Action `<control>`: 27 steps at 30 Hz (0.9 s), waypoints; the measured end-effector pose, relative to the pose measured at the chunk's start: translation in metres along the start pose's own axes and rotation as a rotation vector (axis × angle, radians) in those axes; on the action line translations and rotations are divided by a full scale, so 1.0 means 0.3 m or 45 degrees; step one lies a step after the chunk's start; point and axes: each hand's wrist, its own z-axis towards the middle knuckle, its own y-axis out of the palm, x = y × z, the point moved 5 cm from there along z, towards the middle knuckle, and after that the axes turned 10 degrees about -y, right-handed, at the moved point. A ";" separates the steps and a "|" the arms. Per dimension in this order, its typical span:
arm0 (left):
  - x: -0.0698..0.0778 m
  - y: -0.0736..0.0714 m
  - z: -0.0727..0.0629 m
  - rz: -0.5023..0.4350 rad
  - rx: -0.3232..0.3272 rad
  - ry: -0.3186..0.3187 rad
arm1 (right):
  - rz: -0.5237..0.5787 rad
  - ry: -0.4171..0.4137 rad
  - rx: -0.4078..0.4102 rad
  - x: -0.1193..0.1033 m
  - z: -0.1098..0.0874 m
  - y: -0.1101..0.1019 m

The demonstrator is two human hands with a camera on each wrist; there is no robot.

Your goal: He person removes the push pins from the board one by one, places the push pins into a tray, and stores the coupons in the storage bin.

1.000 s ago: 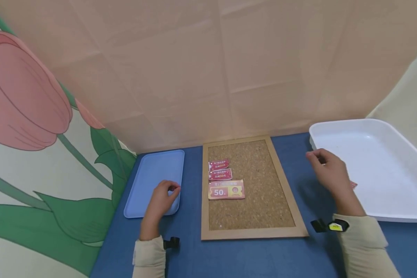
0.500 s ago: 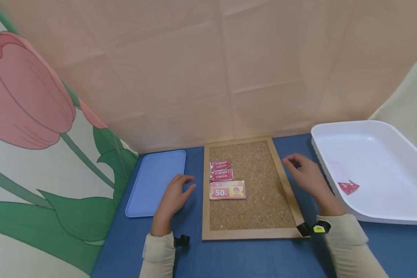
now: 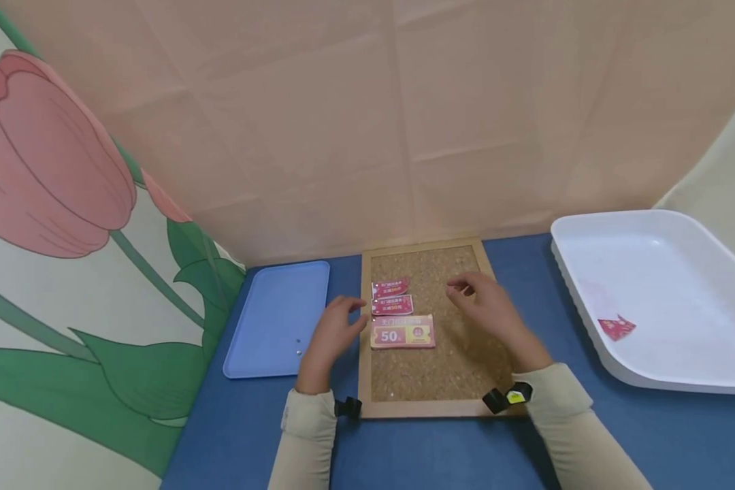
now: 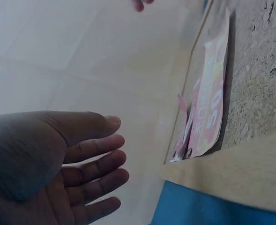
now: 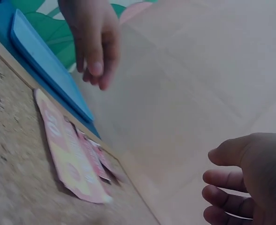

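Note:
My left hand (image 3: 337,333) hovers between the blue tray and the framed corkboard (image 3: 429,381), its fingers relaxed and holding nothing. Over the right half of the corkboard is my right hand (image 3: 486,306), fingers loosely bent; the right wrist view shows no object in them. Along the board's left side lie two small red coupons, the upper one (image 3: 390,288) and the lower one (image 3: 392,305). Beneath them sits a larger pink and yellow coupon (image 3: 402,331) marked 50, standing slightly off the cork in the left wrist view.
At the left is a shallow blue tray (image 3: 263,320) with small shiny specks (image 3: 299,352) in it. A white tray (image 3: 680,327) on the right holds a torn-looking red paper piece (image 3: 616,327). Behind the blue table (image 3: 416,456) hangs a beige sheet (image 3: 318,136).
My right hand has moved left from the white tray to above the corkboard, uncovering the red piece. My left hand has moved right from the blue tray toward the board, its fingers opening.

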 end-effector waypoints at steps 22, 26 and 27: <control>-0.078 0.119 0.086 -0.030 -0.151 0.013 | 0.055 0.154 -0.146 0.075 -0.004 0.230; -0.089 0.127 0.090 -0.055 -0.167 0.001 | 0.050 0.169 -0.158 0.085 -0.007 0.241; -0.091 0.128 0.090 -0.062 -0.171 0.003 | 0.050 0.180 -0.161 0.088 -0.008 0.243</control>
